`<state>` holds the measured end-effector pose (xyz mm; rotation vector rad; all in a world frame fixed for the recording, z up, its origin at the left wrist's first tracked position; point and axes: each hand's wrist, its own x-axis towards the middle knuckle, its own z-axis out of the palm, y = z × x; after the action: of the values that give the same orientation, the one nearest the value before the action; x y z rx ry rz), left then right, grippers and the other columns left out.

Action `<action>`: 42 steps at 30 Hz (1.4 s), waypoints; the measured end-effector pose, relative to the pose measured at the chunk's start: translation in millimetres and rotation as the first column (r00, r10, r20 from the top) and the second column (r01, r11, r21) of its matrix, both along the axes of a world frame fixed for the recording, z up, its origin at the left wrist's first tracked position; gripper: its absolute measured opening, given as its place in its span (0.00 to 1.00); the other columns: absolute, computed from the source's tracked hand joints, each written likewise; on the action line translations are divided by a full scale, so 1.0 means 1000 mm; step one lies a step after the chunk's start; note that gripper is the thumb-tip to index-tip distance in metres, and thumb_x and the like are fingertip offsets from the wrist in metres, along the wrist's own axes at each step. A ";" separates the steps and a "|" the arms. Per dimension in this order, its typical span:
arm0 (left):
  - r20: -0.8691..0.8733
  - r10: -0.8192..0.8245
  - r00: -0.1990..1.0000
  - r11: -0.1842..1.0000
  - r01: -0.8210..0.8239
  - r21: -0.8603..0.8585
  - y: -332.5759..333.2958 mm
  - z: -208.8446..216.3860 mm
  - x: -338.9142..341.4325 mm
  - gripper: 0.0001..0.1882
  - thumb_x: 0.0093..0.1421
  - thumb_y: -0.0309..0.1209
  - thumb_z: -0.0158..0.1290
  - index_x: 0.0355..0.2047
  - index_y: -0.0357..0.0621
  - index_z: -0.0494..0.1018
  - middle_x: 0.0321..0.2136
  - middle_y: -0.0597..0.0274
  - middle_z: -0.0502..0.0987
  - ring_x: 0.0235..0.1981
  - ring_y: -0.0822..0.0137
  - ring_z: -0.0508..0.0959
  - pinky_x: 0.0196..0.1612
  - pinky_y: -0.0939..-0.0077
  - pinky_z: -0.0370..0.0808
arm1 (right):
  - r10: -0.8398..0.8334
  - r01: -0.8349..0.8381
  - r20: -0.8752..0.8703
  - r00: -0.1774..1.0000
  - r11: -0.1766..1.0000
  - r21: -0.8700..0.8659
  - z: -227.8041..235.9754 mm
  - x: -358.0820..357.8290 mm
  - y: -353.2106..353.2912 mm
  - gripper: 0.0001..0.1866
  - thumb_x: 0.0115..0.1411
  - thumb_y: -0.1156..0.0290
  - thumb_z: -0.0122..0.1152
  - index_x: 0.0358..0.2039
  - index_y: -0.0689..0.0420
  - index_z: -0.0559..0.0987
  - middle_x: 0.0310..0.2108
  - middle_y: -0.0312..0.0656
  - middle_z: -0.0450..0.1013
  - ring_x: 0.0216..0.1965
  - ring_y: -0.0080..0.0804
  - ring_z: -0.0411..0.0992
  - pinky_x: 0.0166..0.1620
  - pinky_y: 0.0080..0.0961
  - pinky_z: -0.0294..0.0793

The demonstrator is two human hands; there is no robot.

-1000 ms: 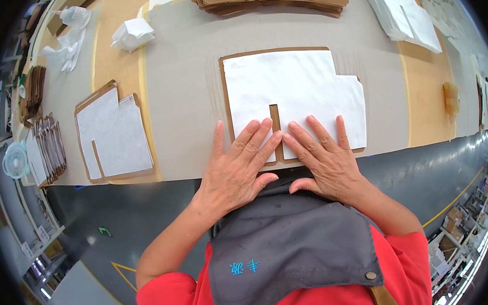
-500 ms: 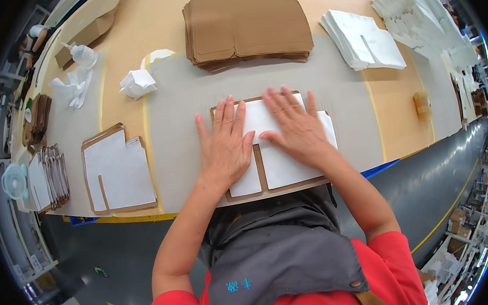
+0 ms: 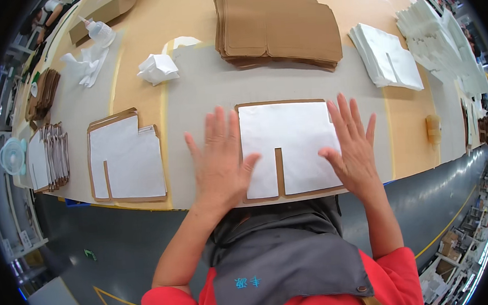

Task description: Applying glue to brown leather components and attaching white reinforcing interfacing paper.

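A white slotted sheet (image 3: 287, 127) lies flat on a slightly larger brown piece (image 3: 280, 175) at the table's near edge, its brown border showing around it. My left hand (image 3: 221, 159) is over the left edge of the sheet, fingers spread, holding nothing. Over the right edge is my right hand (image 3: 355, 145), also spread, its thumb above the white surface. Whether either palm touches the sheet I cannot tell. To the left lies a stack of similar white-on-brown pieces (image 3: 127, 159).
Farther back are a stack of brown cut pieces (image 3: 281, 27) and a stack of white slotted sheets (image 3: 386, 57). Crumpled white paper (image 3: 158, 68), a squeeze bottle (image 3: 100, 34) and upright brown-edged pieces (image 3: 54, 155) stand left. A yellowish container (image 3: 433, 129) is right. A person works far left.
My hands have moved apart from the middle of the white sheet to its left and right edges. The view has shifted slightly, so the table contents appear farther right.
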<state>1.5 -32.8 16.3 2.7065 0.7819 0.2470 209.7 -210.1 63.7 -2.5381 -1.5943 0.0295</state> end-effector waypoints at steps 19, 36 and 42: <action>0.293 0.201 0.935 0.970 -0.149 -0.191 0.021 -0.011 -0.019 0.28 0.71 0.39 0.46 0.69 0.45 0.62 0.73 0.40 0.48 0.74 0.39 0.43 0.69 0.31 0.41 | 0.508 -0.508 0.003 0.861 0.861 0.018 -0.034 -0.007 0.132 0.06 0.55 0.80 0.64 0.32 0.62 0.75 0.32 0.44 0.70 0.36 0.40 0.73 0.39 0.34 0.77; 0.252 0.161 0.954 0.981 -0.127 -0.149 0.020 -0.007 -0.016 0.28 0.70 0.43 0.49 0.65 0.44 0.67 0.72 0.41 0.49 0.75 0.41 0.44 0.69 0.31 0.40 | 0.601 -0.617 0.154 0.785 0.730 0.294 -0.042 0.003 0.125 0.11 0.52 0.81 0.66 0.35 0.62 0.75 0.33 0.42 0.70 0.33 0.36 0.71 0.37 0.30 0.77; 0.260 0.090 0.961 0.990 -0.057 -0.133 0.022 -0.004 -0.002 0.28 0.66 0.42 0.55 0.63 0.43 0.69 0.72 0.40 0.50 0.74 0.41 0.46 0.69 0.32 0.43 | 0.609 -0.628 0.169 0.775 0.712 0.315 -0.045 0.006 0.121 0.11 0.51 0.81 0.67 0.35 0.61 0.75 0.33 0.42 0.70 0.32 0.35 0.71 0.35 0.29 0.76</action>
<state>-0.8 -10.4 11.9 2.4627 0.7893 0.5478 215.5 -89.3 19.2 -1.6512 -2.1694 -0.2355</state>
